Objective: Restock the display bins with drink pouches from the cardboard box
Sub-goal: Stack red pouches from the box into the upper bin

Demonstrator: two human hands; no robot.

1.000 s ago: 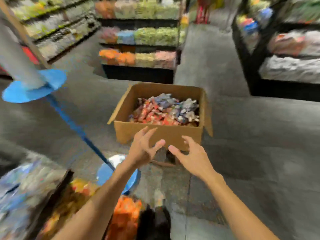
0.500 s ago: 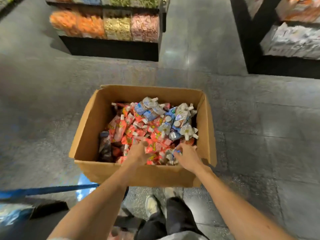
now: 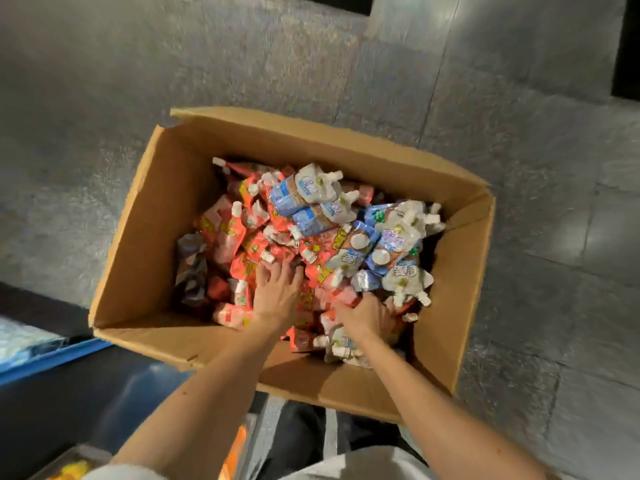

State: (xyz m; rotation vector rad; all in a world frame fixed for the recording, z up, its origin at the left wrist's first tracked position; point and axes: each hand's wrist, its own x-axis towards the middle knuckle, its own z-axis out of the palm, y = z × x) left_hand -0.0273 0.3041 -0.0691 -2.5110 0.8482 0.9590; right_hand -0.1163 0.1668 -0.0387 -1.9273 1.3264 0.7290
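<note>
An open cardboard box stands on the floor, filled with drink pouches. Red pouches take up the left and middle of the pile. Blue and white pouches lie on the right and at the back. My left hand lies on the red pouches near the middle, fingers spread, with the tips sunk between packs. My right hand is pushed into the pile at the front right, beside the blue and white pouches. Its fingers are buried there and hidden.
Grey tiled floor surrounds the box. A display bin with a blue edge sits at the lower left, with orange packs below it. Dark shelf bases stand at the top right. My legs are just in front of the box.
I have leaned closer over the box, which now fills the view. Both hands have pushed deeper into the pile, the right one further in among the pouches.
</note>
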